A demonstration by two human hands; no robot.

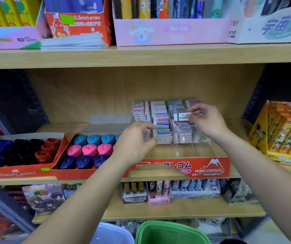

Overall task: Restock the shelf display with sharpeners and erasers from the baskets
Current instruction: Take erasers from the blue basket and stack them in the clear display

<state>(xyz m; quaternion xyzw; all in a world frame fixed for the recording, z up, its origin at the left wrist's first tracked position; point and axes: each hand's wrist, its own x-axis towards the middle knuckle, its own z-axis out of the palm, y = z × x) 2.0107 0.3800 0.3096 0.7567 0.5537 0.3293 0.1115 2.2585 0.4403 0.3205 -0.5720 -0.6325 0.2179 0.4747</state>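
here, erasers (160, 120) in the clear case (185, 149), sharpeners (90, 149) in red trays (92, 173)

Sharpener trays (23, 170) left of eraser case (185, 148) on the shelf (232, 150); baskets (169, 233) below, perhaps on the floor.

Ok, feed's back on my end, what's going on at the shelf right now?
The right hand pinches a small white-and-green eraser above the clear eraser display, whose back rows are already filled. The left hand is curled at the display's front left corner; whether it holds anything is unclear. Faber-Castell sharpener trays sit to the left, and a green basket stands below the shelves.
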